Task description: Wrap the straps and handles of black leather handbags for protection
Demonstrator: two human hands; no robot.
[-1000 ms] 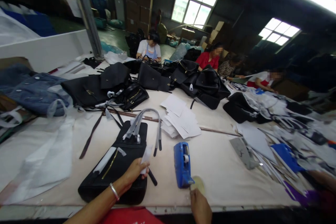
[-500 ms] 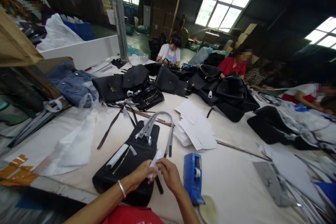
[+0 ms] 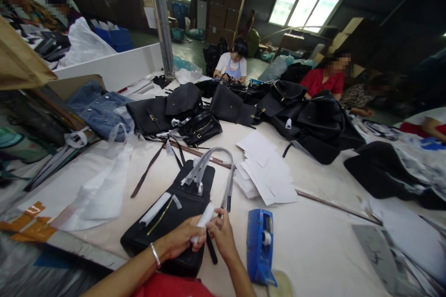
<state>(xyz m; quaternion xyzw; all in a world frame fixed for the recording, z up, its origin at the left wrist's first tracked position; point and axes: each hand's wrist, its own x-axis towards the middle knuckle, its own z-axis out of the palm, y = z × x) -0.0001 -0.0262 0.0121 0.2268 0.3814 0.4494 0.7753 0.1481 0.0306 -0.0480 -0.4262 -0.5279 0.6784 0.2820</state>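
Observation:
A black bag (image 3: 167,213) with a gold zipper lies on the table in front of me, its straps wrapped in clear film (image 3: 209,153). Over its right side, my left hand (image 3: 186,236), with a silver bracelet at the wrist, is closed round a white wrapped piece (image 3: 205,218). My right hand (image 3: 220,232) pinches the same piece from the right, fingertips close to the left hand's. A dark strap end hangs below the hands. To the right stands a blue tape dispenser (image 3: 259,246).
White paper sheets (image 3: 266,167) lie beyond the dispenser. Black bags (image 3: 230,104) are piled across the table's back, a denim item (image 3: 99,109) at left. Plastic film (image 3: 101,190) lies front left, a grey metal plate (image 3: 376,255) at right. People sit across the table.
The view has shifted slightly, so the dispenser and papers appear a little farther right. The white piece shows more clearly above my left hand; both hands still hold it.

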